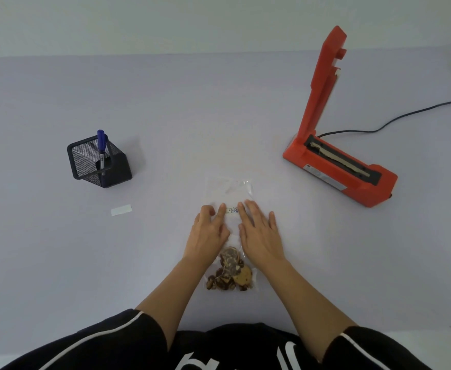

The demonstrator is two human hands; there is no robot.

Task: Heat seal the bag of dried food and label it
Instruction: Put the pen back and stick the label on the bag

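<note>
Both hands press the bag flat at the table's near middle.

Left hand (209, 232) and right hand (259, 231) lie open-palmed on the clear bag (231, 193), gripping nothing; light, limp, slippery film, best pinched at its empty far edge.

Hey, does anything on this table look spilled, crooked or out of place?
Nothing spilled. The bag lies flat under both hands, its label on straight. One white strip lies loose near the pen holder. The sealer stands open.
</note>
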